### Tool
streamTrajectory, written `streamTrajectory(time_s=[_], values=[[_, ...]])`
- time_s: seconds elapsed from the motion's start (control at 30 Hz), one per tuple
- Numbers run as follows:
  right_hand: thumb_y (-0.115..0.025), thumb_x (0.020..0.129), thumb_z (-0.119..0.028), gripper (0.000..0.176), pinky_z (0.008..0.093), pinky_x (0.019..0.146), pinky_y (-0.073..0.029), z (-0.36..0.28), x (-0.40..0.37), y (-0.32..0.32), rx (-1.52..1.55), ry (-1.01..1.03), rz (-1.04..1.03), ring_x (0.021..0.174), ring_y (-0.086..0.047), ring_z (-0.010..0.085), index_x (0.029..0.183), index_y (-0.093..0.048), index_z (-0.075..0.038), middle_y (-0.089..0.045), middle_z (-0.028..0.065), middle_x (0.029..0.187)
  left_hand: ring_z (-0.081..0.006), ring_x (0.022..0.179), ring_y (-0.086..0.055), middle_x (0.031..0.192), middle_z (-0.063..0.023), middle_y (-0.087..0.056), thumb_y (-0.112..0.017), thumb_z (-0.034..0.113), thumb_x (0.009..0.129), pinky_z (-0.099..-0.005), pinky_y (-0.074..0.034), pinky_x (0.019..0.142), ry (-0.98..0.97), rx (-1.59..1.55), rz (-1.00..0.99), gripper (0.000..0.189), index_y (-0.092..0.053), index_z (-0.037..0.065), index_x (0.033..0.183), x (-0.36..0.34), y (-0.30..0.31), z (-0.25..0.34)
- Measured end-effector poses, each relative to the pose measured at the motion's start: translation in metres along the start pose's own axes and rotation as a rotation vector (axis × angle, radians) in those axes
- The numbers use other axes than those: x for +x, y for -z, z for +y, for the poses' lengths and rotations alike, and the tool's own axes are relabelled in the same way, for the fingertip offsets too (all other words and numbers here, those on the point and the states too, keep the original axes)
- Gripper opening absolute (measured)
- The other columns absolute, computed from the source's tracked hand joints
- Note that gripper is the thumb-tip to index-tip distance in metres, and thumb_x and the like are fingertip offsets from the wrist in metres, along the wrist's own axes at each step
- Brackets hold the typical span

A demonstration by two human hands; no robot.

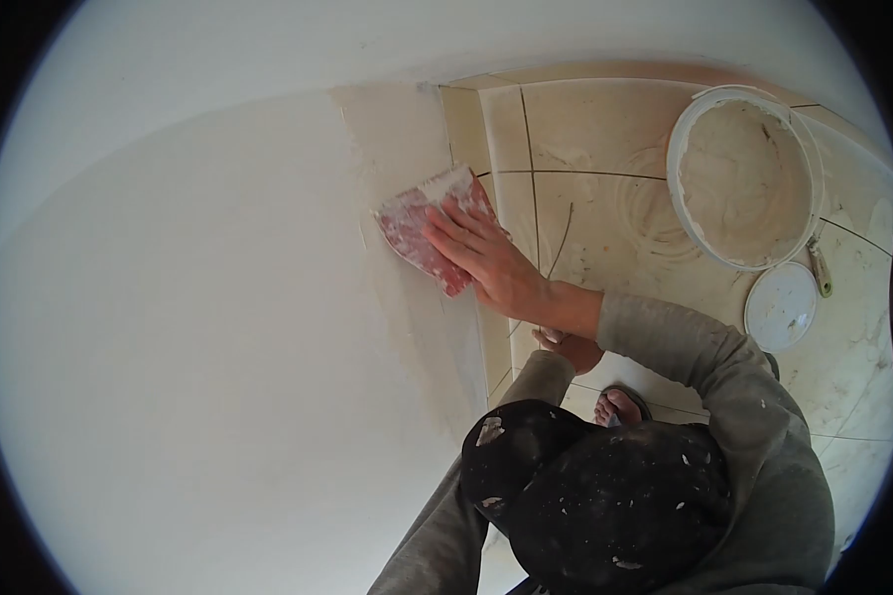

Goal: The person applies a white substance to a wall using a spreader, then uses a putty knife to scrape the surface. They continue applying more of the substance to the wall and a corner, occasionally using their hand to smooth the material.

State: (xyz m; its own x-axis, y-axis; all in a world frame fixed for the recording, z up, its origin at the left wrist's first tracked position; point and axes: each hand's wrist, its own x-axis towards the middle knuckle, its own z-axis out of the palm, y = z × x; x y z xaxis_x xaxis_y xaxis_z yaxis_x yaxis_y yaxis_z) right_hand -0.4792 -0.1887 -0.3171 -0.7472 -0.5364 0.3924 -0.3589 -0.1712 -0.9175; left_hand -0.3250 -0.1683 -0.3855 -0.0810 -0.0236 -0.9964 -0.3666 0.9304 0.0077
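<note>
A red sheet [417, 228] smeared with white lies against the pale wall, beside its edge with the tiles. My right hand [491, 260] holds it, with the fingers laid across its face and the thumb out of sight. Under my right wrist is my left hand [575, 352], partly covered by the forearm. Its visible fingers look curled near the tiled edge, and whatever they may hold is hidden. Around the red sheet the wall [218, 297] shows a beige patch and a greyish, damp-looking band.
A large white bucket [677, 178] with pale, creamy contents stands on the beige tiled floor [595, 119]. Near it are a white round lid [779, 307] and a tool with a green-tipped handle [822, 273]. A sandalled foot [620, 405] shows beside dark, paint-spotted clothing [625, 496].
</note>
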Motion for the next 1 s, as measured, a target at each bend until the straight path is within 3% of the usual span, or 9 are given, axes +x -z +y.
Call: streamTrajectory(time_s=[0.07, 0.17, 0.23, 0.33, 0.47, 0.53, 0.83, 0.93, 1.0], values=[[-0.051, 0.073, 0.014, 0.073, 0.0522, 0.117, -0.022, -0.002, -0.011, 0.019, 0.043, -0.006, -0.092, 0.143, -0.031, 0.0341, 0.144, -0.041, 0.001, -0.038, 0.0161, 0.152, -0.0562, 0.14, 0.018, 0.164, -0.0095, 0.003, -0.032, 0.056, 0.098, -0.0846, 0.003, 0.094, -0.056, 0.062, -0.027, 0.072, -0.009, 0.022, 0.157, 0.013, -0.006, -0.008], [-0.05, 0.074, 0.013, 0.067, 0.0504, 0.116, -0.028, 0.004, 0.004, 0.038, 0.024, 0.023, 0.124, 0.138, -0.04, 0.0345, 0.14, -0.048, -0.001, -0.046, 0.0151, 0.146, -0.0595, 0.138, 0.019, 0.161, -0.0221, 0.012, -0.036, 0.058, 0.096, -0.0835, 0.002, 0.095, -0.02, 0.027, 0.042, 0.081, -0.006, 0.014, 0.157, 0.03, -0.026, -0.009], [-0.05, 0.074, 0.013, 0.067, 0.0494, 0.115, -0.03, 0.009, 0.033, 0.045, 0.023, 0.003, 0.197, 0.135, -0.042, 0.0351, 0.139, -0.049, -0.002, -0.049, 0.0145, 0.144, -0.058, 0.136, 0.027, 0.153, -0.0338, 0.024, -0.043, 0.074, 0.087, -0.0767, 0.003, 0.103, 0.308, -0.081, 0.238, 0.112, 0.016, 0.004, 0.152, 0.019, -0.02, 0.007], [-0.051, 0.073, 0.014, 0.067, 0.0476, 0.113, -0.034, 0.019, 0.066, 0.036, -0.024, -0.001, 0.239, 0.132, -0.045, 0.0359, 0.138, -0.051, -0.005, -0.051, 0.0139, 0.142, -0.0605, 0.133, 0.029, 0.143, -0.0443, 0.03, -0.047, 0.078, 0.082, -0.0747, 0.003, 0.104, 0.191, -0.316, 0.341, 0.126, 0.024, -0.006, 0.145, -0.007, -0.004, 0.013], [-0.053, 0.074, 0.013, 0.067, 0.0481, 0.112, -0.034, 0.012, 0.052, 0.021, -0.051, -0.004, 0.189, 0.133, -0.044, 0.0359, 0.138, -0.051, -0.006, -0.05, 0.0133, 0.142, -0.0613, 0.133, 0.029, 0.146, -0.0419, 0.029, -0.046, 0.078, 0.083, -0.0753, 0.003, 0.104, 0.22, -0.288, 0.325, 0.124, 0.021, -0.004, 0.147, 0.017, -0.034, 0.001], [-0.054, 0.077, 0.01, 0.065, 0.0497, 0.113, -0.031, 0.005, 0.026, 0.01, -0.056, 0.014, 0.121, 0.133, -0.044, 0.0358, 0.139, -0.049, -0.005, -0.05, 0.0135, 0.142, -0.0622, 0.132, 0.029, 0.146, -0.0424, 0.028, -0.05, 0.078, 0.081, -0.0757, 0.003, 0.103, 0.092, 0.595, 1.027, 0.129, 0.023, -0.007, 0.145, 0.061, -0.089, -0.028], [-0.059, 0.077, 0.01, 0.069, 0.0542, 0.113, -0.027, 0.004, 0.011, 0.024, -0.051, 0.02, 0.165, 0.136, -0.039, 0.0362, 0.143, -0.044, -0.004, -0.044, 0.0137, 0.147, -0.0622, 0.131, 0.031, 0.145, -0.0435, 0.027, -0.05, 0.077, 0.082, -0.0764, 0.004, 0.102, 0.078, -0.054, 0.049, 0.121, 0.013, 0.0, 0.152, 0.027, -0.022, -0.009], [-0.059, 0.077, 0.011, 0.071, 0.0551, 0.113, -0.027, 0.016, 0.048, 0.013, -0.133, 0.014, 0.257, 0.138, -0.037, 0.0371, 0.145, -0.041, -0.004, -0.041, 0.0137, 0.149, -0.0662, 0.127, 0.032, 0.149, -0.0415, 0.022, -0.042, 0.063, 0.093, -0.0824, 0.001, 0.097, 0.204, -0.096, 0.283, 0.083, -0.011, 0.021, 0.157, 0.014, -0.023, 0.005], [-0.059, 0.078, 0.01, 0.072, 0.0554, 0.114, -0.027, 0.023, 0.065, 0.005, -0.16, 0.019, 0.281, 0.139, -0.035, 0.0377, 0.146, -0.039, -0.005, -0.039, 0.0136, 0.151, -0.0644, 0.127, 0.034, 0.146, -0.0423, 0.027, -0.044, 0.07, 0.088, -0.0796, 0.003, 0.1, 0.213, -0.134, 0.309, 0.091, -0.009, 0.022, 0.157, 0.017, -0.026, 0.004]])
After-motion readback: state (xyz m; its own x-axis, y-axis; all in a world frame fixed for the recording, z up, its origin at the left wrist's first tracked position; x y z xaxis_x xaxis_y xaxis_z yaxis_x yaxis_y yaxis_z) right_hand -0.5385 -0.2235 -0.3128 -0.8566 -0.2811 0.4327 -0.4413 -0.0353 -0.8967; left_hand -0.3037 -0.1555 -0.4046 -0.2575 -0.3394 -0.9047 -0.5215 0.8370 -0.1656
